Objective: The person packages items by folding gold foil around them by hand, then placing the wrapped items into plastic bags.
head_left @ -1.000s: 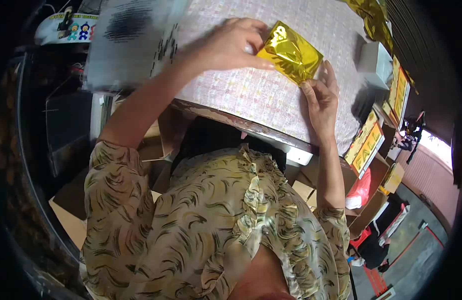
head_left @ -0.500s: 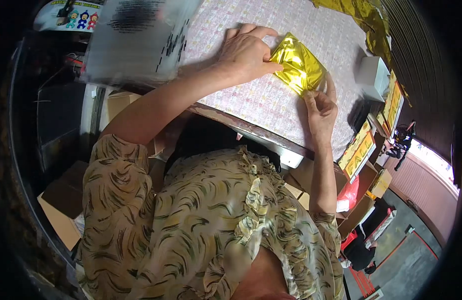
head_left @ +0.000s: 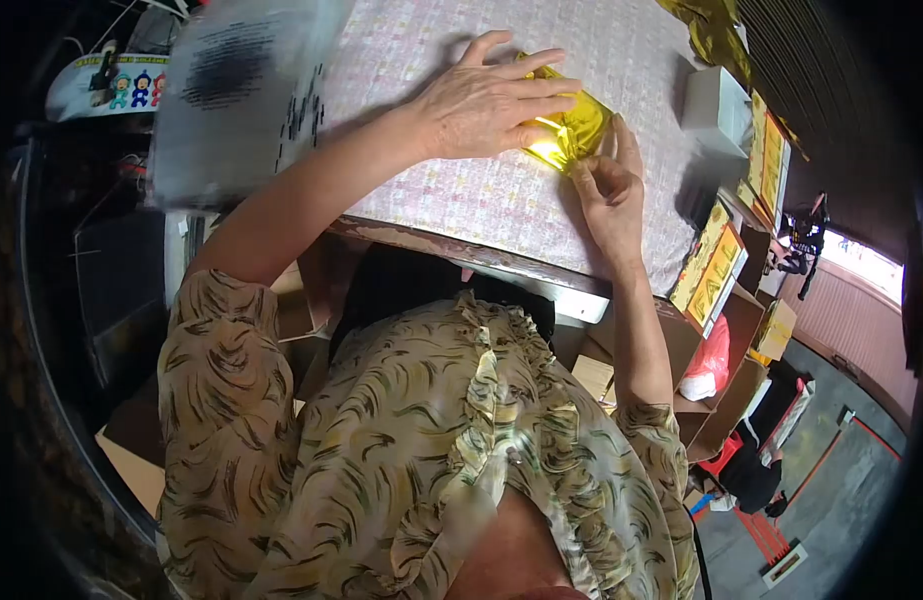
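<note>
A folded sheet of shiny gold foil [head_left: 589, 118] lies on the pink-and-white patterned tablecloth [head_left: 451, 215]. My left hand [head_left: 486, 108] rests over its left part, palm down and fingers spread, so that side of the foil is mostly hidden. With thumb and forefinger together, my right hand [head_left: 613, 190] pinches the foil at its lower right edge. The foil is creased and bunched close to that pinch. Both forearms reach in over the near table edge.
A stack of clear plastic bags with dark print [head_left: 226, 95] covers the table's left side. At the right stand a white box [head_left: 716, 108] and yellow printed boxes [head_left: 709, 268]. More gold foil [head_left: 716, 30] hangs at the far right corner. Cardboard boxes [head_left: 726, 405] sit below.
My left hand has gone from gripping the foil's left edge to lying spread across it. My right hand keeps its pinch. The whole view has shifted slightly.
</note>
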### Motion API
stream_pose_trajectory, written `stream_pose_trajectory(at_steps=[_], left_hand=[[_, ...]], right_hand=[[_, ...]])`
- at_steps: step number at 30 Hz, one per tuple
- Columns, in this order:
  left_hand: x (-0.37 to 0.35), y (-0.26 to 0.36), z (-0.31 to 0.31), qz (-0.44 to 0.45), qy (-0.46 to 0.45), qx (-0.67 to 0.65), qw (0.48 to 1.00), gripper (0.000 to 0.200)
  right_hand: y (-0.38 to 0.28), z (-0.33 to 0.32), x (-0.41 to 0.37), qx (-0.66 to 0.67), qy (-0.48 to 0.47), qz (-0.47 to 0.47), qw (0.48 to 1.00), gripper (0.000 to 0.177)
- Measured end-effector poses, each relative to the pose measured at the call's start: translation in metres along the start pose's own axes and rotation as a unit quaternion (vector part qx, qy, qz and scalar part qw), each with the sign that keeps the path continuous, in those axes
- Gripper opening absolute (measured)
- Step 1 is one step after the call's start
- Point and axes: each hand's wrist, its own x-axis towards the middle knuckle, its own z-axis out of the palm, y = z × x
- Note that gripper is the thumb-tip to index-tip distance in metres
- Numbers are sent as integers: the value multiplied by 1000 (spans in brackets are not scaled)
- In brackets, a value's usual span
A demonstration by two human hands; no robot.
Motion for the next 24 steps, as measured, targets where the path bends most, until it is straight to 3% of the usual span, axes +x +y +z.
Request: stream_pose_trajectory(at_steps=[5, 8, 15, 24], left_hand=[[1, 2, 11, -7, -41, 18, 999, 48], [-1, 2, 15, -11, -52, 17, 998, 48], [-3, 2, 14, -14, -84, 31, 996, 52], [-4, 4, 16, -13, -102, 35, 994, 55]], right_hand=[[-11, -5, 0, -106, -3, -81, 991, 15], [-6, -5, -2, -100, -1, -90, 991, 16], [-3, -11, -18, -78, 25, -61, 995, 21], [-5, -14, -18, -148, 13, -56, 987, 21]])
